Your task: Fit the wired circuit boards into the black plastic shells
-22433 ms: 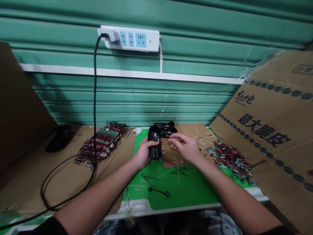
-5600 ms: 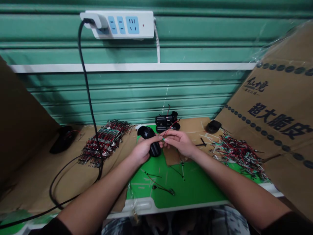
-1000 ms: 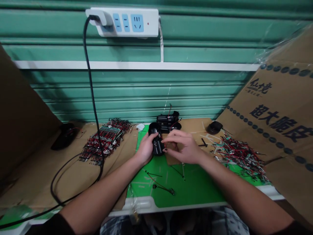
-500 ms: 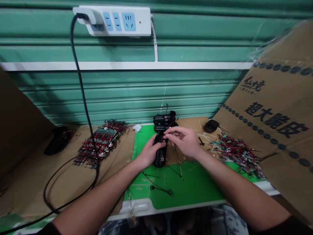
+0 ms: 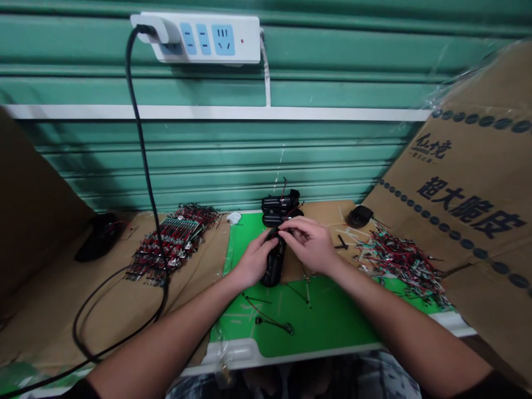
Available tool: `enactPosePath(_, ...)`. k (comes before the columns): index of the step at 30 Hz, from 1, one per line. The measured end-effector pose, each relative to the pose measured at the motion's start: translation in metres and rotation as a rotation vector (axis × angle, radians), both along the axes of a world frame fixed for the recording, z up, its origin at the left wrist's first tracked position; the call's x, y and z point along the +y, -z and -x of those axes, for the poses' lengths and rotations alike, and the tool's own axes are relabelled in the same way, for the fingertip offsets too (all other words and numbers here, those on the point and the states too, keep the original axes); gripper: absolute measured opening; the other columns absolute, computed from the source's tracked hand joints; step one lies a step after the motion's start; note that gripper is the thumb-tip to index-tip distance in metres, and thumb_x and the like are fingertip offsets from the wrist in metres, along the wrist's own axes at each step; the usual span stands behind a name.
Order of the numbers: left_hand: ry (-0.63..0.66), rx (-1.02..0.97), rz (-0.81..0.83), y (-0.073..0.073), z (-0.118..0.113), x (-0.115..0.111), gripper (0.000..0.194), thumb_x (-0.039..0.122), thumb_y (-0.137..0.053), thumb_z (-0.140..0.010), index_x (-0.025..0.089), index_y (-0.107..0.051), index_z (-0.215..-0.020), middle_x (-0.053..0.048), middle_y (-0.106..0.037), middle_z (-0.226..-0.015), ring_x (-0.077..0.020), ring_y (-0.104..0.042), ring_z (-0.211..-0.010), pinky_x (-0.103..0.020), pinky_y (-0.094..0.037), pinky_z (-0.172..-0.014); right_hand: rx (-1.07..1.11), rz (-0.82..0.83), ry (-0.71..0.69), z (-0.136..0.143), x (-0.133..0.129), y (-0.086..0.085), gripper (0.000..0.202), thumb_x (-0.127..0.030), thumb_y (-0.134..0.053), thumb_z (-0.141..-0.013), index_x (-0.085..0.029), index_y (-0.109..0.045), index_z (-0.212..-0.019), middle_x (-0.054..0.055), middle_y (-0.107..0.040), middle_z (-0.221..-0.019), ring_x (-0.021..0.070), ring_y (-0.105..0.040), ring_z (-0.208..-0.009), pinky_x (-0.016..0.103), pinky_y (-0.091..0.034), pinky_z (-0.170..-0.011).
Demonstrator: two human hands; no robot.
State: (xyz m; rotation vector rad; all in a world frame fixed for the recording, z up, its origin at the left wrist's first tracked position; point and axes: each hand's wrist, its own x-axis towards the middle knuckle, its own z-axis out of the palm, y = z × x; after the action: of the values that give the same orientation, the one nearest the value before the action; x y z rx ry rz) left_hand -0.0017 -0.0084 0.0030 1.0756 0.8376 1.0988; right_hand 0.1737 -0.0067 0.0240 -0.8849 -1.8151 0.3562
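Observation:
A glossy black elongated case [image 5: 273,268] stands at the middle of the green mat [image 5: 324,327]. My left hand [image 5: 254,258] is wrapped round its left side, with the thumb on its upper part. The thumb and fingertips of my right hand [image 5: 310,242] are pinched together at the case's top end; whatever lies between them is too small to make out. Behind both hands sits a stack of similar black cases [image 5: 279,206] with thin wires sticking out. Loose wires with small parts [image 5: 274,323] lie on the mat nearer to me.
Bundled red and black wired parts [image 5: 170,241] lie on cardboard at left, beside a black cable [image 5: 143,149] and a black shell [image 5: 100,235]. At right are a tangled wire heap [image 5: 403,257], a small black part [image 5: 359,215] and a cardboard box [image 5: 469,183]. A power strip [image 5: 208,39] hangs above.
My right hand's fingertips have closed in on the case's top end, and my left thumb has shifted upward on it. The red wire seen near the fingertips earlier is now hidden. The view has shifted slightly.

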Motion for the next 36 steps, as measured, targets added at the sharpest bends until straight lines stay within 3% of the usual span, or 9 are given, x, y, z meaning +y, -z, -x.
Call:
enactPosePath(5, 0.021, 0.037, -0.068, 0.001, 0.001, 0.004, 0.025, 0.035, -0.077, -0.074, 0.017, -0.075, -0.091, -0.003, -0.073, -0.085, -0.0214, -0.063, -0.085, -0.027, -0.047, -0.078, -0.118, -0.168, 0.040, -0.002, 0.000, 0.000, 0.014, -0.024, -0.062, -0.101, -0.023, -0.076, -0.102, 0.008, -0.070, -0.098, 0.0167, -0.062, -0.071, 0.031, -0.054, -0.071)
enactPosePath(9, 0.002, 0.059, -0.015, 0.003, 0.003, 0.006, 0.027, 0.034, -0.077, -0.072, 0.016, -0.073, -0.091, -0.001, -0.069, -0.078, -0.0174, -0.057, -0.072, -0.025, -0.043, -0.069, -0.182, -0.219, 0.046, -0.007, 0.006, 0.005, 0.011, -0.023, -0.065, -0.100, -0.022, -0.077, -0.102, 0.008, -0.068, -0.098, 0.0179, -0.066, -0.079, 0.030, -0.056, -0.073)
enactPosePath(14, 0.051, 0.136, -0.059, 0.001, 0.006, 0.008, 0.028, 0.035, -0.074, -0.074, 0.014, -0.075, -0.092, -0.002, -0.071, -0.082, -0.0195, -0.058, -0.079, -0.028, -0.044, -0.074, -0.223, -0.275, 0.010, -0.013, 0.011, 0.006, 0.009, -0.023, -0.068, -0.101, -0.019, -0.075, -0.101, 0.009, -0.069, -0.099, 0.0176, -0.066, -0.083, 0.030, -0.055, -0.073)
enactPosePath(27, 0.044, 0.175, -0.050, 0.002, 0.010, 0.011, 0.027, 0.036, -0.073, -0.074, 0.015, -0.079, -0.090, -0.002, -0.075, -0.083, -0.0195, -0.060, -0.078, -0.029, -0.043, -0.075, -0.277, -0.207, -0.064, -0.019, 0.013, 0.002, 0.010, -0.020, -0.064, -0.099, -0.019, -0.073, -0.103, 0.010, -0.068, -0.104, 0.0207, -0.068, -0.091, 0.034, -0.057, -0.080)
enactPosePath(33, -0.024, 0.113, 0.054, -0.002, 0.017, 0.016, 0.035, 0.032, -0.082, -0.068, 0.016, -0.075, -0.098, -0.003, -0.076, -0.080, -0.0188, -0.066, -0.072, -0.028, -0.048, -0.072, -0.506, -0.109, -0.254, -0.037, 0.017, -0.002, 0.044, -0.020, -0.073, -0.088, -0.020, -0.066, -0.131, 0.013, -0.066, -0.124, 0.0269, -0.068, -0.108, 0.041, -0.058, -0.094)
enactPosePath(36, -0.044, 0.057, 0.126, -0.003, 0.020, 0.019, 0.037, 0.032, -0.084, -0.065, 0.016, -0.075, -0.097, -0.004, -0.077, -0.085, -0.0202, -0.069, -0.075, -0.030, -0.050, -0.075, -0.542, -0.117, -0.236, -0.041, 0.024, 0.004, 0.033, -0.022, -0.070, -0.096, -0.020, -0.066, -0.128, 0.012, -0.069, -0.116, 0.0256, -0.069, -0.102, 0.039, -0.059, -0.087)
